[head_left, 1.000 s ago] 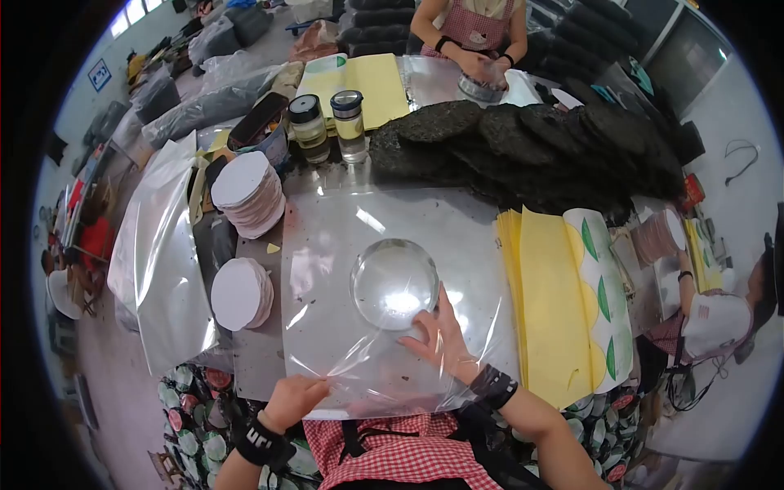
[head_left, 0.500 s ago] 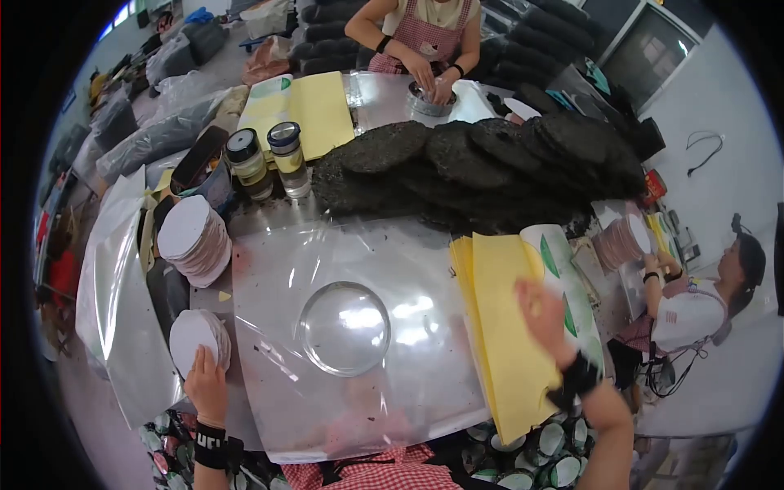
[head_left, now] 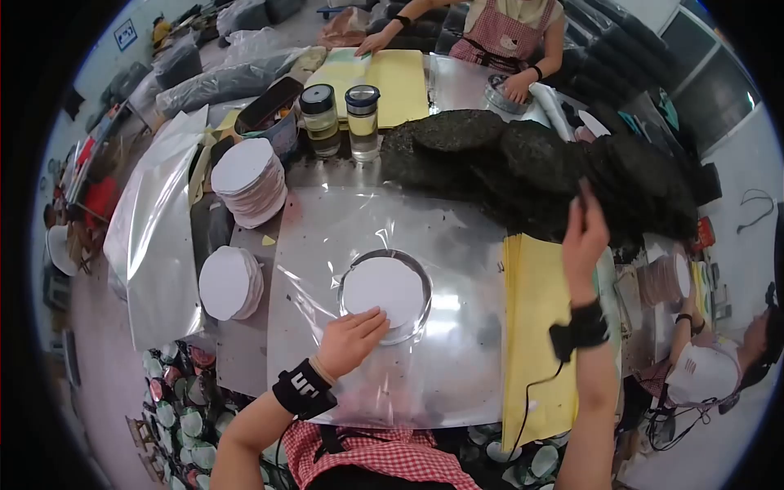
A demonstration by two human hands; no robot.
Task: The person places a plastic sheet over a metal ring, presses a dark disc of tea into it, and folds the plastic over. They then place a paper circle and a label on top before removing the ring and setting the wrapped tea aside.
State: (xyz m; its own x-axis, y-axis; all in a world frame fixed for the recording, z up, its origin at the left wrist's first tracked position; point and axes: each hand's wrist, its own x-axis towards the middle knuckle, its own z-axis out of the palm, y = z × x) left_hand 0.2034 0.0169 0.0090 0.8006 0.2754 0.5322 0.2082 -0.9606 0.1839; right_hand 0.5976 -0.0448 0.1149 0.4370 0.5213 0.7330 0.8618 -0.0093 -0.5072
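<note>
In the head view, a white paper disc (head_left: 384, 286) lies at or just over a shallow metal ring (head_left: 426, 279) on the clear plastic sheet (head_left: 465, 367). The fingers of my left hand (head_left: 353, 336) rest together on the disc's lower edge, and the thumb is hidden. My right hand (head_left: 585, 241) is raised at the near side of a heap of dark, round, thin cakes (head_left: 539, 155). Its fingers stretch toward them, with blurred tips; I make out nothing held. Left of the sheet stand two stacks of white discs, a near stack (head_left: 229, 283) and a taller one (head_left: 249, 180).
Two lidded jars, one yellowish (head_left: 320, 122) and one clear (head_left: 362, 122), stand behind the sheet. Yellow paper (head_left: 539, 351) lies on the right. Across the table a person (head_left: 510, 37) works with another metal ring (head_left: 496, 91); another person (head_left: 706, 359) is at the right.
My left hand has moved from the near stack to the ring with a white disc. My right hand has gone up from the yellow paper to the dark heap. The view has shifted.
</note>
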